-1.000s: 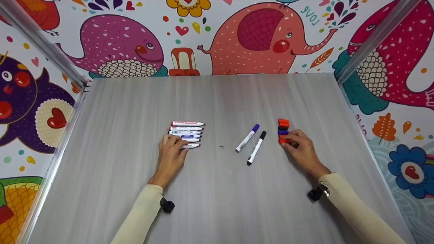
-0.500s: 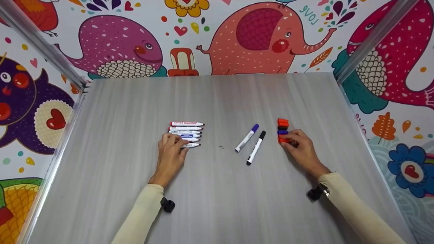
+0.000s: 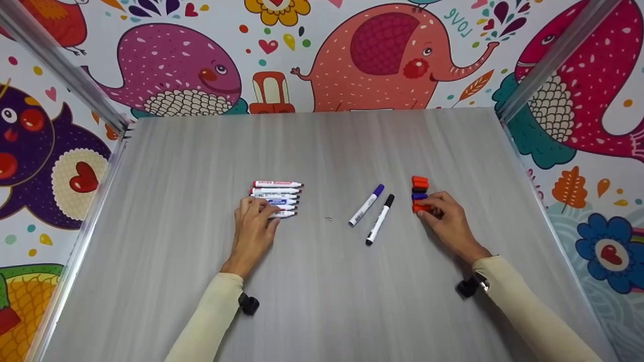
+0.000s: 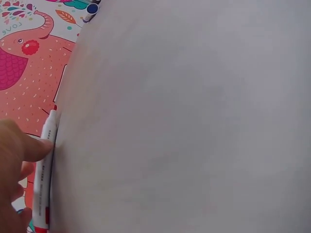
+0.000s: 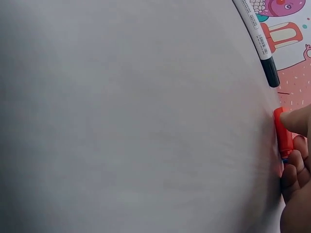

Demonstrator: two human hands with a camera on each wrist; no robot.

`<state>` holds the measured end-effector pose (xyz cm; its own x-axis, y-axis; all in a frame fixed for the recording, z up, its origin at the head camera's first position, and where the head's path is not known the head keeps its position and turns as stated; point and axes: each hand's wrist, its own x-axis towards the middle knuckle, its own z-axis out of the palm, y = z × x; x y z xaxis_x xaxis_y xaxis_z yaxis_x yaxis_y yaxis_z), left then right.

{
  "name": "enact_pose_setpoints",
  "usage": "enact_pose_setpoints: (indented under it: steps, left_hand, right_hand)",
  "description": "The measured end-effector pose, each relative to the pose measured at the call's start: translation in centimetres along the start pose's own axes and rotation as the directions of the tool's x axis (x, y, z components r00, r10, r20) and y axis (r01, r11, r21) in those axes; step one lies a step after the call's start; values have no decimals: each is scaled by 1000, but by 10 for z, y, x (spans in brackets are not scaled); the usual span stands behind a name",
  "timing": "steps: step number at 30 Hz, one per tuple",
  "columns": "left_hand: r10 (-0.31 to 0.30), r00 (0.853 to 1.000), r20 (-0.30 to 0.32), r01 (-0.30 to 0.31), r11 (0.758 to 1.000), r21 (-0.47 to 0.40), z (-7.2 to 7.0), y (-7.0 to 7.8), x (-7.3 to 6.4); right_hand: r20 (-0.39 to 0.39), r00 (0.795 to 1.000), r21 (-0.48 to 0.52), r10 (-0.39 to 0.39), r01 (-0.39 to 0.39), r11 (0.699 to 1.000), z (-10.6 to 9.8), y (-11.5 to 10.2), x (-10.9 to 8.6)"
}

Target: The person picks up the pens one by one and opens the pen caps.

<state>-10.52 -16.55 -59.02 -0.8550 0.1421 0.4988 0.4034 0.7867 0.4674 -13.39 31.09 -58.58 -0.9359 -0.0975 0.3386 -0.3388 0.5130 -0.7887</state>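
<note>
On the left, several uncapped white markers (image 3: 278,184) lie in a row, tips to the right. My left hand (image 3: 251,221) is over the near end of that row and holds the nearest marker (image 4: 44,165), thumb along its side; it partly covers the neighbouring ones. Toward the right, a short column of marker caps holds red ones, a black cap (image 3: 419,190) and a blue cap (image 3: 419,196). With thumb and fingers, my right hand (image 3: 448,221) pinches the nearest red cap (image 5: 283,133), whose right end is hidden in the head view.
Between the hands, a capped blue marker (image 3: 367,205) and a capped black marker (image 3: 380,219) lie slanted on the wood-patterned table (image 3: 322,301). Small dark marks (image 3: 328,218) show left of them. Cartoon-printed walls (image 3: 282,50) border the table at the back and sides.
The nearest marker under my left hand has shifted very slightly away from me, closer to the rest of the row. My right hand stays in place on the caps.
</note>
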Motion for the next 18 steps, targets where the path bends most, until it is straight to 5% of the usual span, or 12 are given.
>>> enact_pose_setpoints:
  steps: [10, 18]
  left_hand:
    - [-14, 999, 33, 14, 1000, 6, -11, 3, -1]
    - [6, 1000, 13, -6, 1000, -15, -13, 16, -1]
  right_hand:
    - [44, 999, 1, 10, -10, 1000, -11, 6, 5]
    - [0, 999, 11, -43, 43, 999, -8, -19, 14]
